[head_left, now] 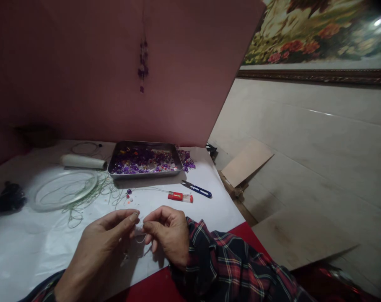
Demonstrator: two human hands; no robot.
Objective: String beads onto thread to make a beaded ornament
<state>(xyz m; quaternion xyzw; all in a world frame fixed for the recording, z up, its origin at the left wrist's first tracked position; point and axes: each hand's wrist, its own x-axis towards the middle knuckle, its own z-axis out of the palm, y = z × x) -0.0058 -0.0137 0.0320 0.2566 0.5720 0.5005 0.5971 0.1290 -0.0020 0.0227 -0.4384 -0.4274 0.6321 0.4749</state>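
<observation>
My left hand (pixel 104 235) is closed, its thumb and forefinger pinched together over the white table covering. Close beside it, my right hand (pixel 169 235) pinches too, fingertips a short gap from the left ones. A thin pale cord (pixel 141 241) loops down between both hands; its ends are hidden by the fingers. Something small and shiny hangs below my left hand, too blurred to name. Just beyond the fingertips lie a purple bead (pixel 129 191) and a few tiny beads. A red lighter (pixel 180 196) and blue-handled thread snips (pixel 198 190) rest farther right.
A metal tray (pixel 146 175) of mostly purple beads stands at the back, with more beads (pixel 187 161) heaped at its right. To the left are a thread cone (pixel 83 161), a clear ring-shaped coil (pixel 41 207) and tangled green cord (pixel 75 216). A beaded strand (pixel 142 69) hangs behind.
</observation>
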